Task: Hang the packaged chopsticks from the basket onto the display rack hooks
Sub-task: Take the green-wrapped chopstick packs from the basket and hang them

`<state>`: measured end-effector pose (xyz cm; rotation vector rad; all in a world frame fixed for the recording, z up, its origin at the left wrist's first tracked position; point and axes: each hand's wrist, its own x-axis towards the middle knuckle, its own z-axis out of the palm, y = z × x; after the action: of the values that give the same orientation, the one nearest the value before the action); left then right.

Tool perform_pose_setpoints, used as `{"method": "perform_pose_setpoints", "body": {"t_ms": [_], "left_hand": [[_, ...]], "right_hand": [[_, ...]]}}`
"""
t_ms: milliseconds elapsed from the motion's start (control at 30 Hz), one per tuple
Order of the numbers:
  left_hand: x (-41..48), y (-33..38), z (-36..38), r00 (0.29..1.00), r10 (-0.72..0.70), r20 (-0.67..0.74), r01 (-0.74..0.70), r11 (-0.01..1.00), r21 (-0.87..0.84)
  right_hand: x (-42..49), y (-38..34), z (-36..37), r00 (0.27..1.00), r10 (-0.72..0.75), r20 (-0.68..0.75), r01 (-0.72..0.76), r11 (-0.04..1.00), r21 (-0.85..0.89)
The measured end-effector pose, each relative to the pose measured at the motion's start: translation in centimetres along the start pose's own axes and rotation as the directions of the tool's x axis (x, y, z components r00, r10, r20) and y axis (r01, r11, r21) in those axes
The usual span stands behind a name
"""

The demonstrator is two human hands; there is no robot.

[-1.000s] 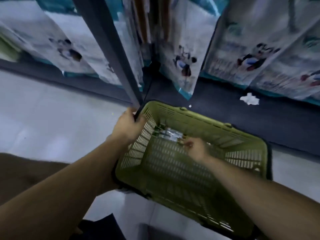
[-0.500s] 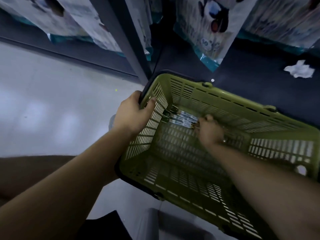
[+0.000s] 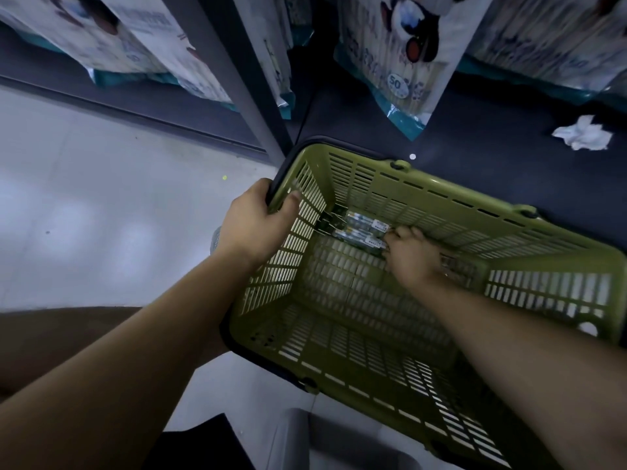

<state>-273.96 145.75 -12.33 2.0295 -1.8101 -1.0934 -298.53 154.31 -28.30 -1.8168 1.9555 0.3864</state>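
Left hand (image 3: 258, 222) is clenched over the near left corner of the basket (image 3: 441, 198), thumb inside the slotted wall, fingers wrapped over the dark rim. Right hand (image 3: 412, 256) is down inside the basket at its far left corner, fingers curled onto the end of the packaged chopsticks (image 3: 361, 228); contact is plain, but whether the packs are fully grasped cannot be told, since the fingers hide that end. The packs lie flat on the basket floor, against the far wall and close to the left wall, their other ends pointing toward the corner. The rest of the basket floor shows only its green slotted plastic.

The basket sits tilted, partly over the dark base shelf (image 3: 475, 147) of the display rack and partly over the pale floor (image 3: 101, 215). A grey rack upright (image 3: 237, 72) stands just beyond the basket's left corner. Printed packages (image 3: 400, 62) hang above the shelf. A crumpled white paper (image 3: 582, 134) lies on the shelf, well apart from the basket
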Motion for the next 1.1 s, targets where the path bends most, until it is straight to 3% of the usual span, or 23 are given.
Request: {"method": "perform_pose_setpoints", "body": {"t_ms": [300, 367, 400, 433, 500, 600, 700, 767, 833, 933, 1000, 1100], "left_hand": [[-0.2, -0.3, -0.1, 0.999, 0.023, -0.037, -0.026, 0.995, -0.094], [-0.9, -0.3, -0.4, 0.967, 0.177, -0.181, -0.176, 0.984, 0.022], [-1.4, -0.2, -0.5, 0.918, 0.306, -0.252, -0.283, 0.951, 0.122], [-1.8, 0.0, -0.4, 0.872, 0.402, -0.278, -0.364, 0.914, 0.179], [-2.7, 0.8, 0.3, 0.884, 0.425, -0.196, -0.409, 0.905, 0.118], [-3.6, 2.0, 2.3, 0.978, 0.185, 0.096, -0.177, 0.980, -0.091], [-4.1, 2.6, 3.7, 0.934, -0.035, 0.355, 0.191, 0.890, -0.414], [-4.2, 2.6, 4.0, 0.917, -0.107, 0.384, 0.307, 0.804, -0.509], [-4.0, 2.4, 3.9, 0.926, -0.163, 0.341, 0.333, 0.776, -0.535], [-3.3, 2.0, 3.4, 0.942, -0.213, 0.258, 0.323, 0.782, -0.534], [-3.0, 1.6, 2.9, 0.945, -0.209, 0.252, 0.317, 0.773, -0.549], [-3.0, 1.1, 3.1, 0.931, -0.202, 0.303, 0.349, 0.735, -0.581]], "right_hand": [[0.4, 0.5, -1.1, 0.999, 0.002, 0.052, -0.001, 1.000, -0.022], [-0.2, 0.8, -1.6, 0.998, 0.032, 0.060, -0.036, 0.997, 0.073], [-0.7, 0.9, -2.0, 0.998, 0.043, 0.040, -0.049, 0.987, 0.154], [-1.2, 0.9, -2.6, 0.999, 0.049, 0.022, -0.053, 0.966, 0.253], [-2.3, -0.1, -4.1, 0.999, 0.039, 0.023, -0.045, 0.854, 0.519], [-3.8, -3.2, -7.2, 0.999, -0.044, 0.002, 0.025, 0.595, 0.803], [-5.0, -6.2, -9.2, 0.985, -0.175, 0.010, 0.065, 0.416, 0.907], [-5.6, -7.2, -9.5, 0.976, -0.215, 0.019, 0.051, 0.314, 0.948], [-5.6, -7.2, -9.2, 0.974, -0.224, 0.031, 0.029, 0.259, 0.965], [-4.6, -5.4, -7.6, 0.977, -0.200, 0.068, 0.008, 0.360, 0.933], [-3.3, -3.4, -5.6, 0.989, -0.114, 0.090, -0.012, 0.555, 0.832], [-1.5, -1.0, -3.2, 0.995, 0.033, 0.093, -0.078, 0.836, 0.544]]}}
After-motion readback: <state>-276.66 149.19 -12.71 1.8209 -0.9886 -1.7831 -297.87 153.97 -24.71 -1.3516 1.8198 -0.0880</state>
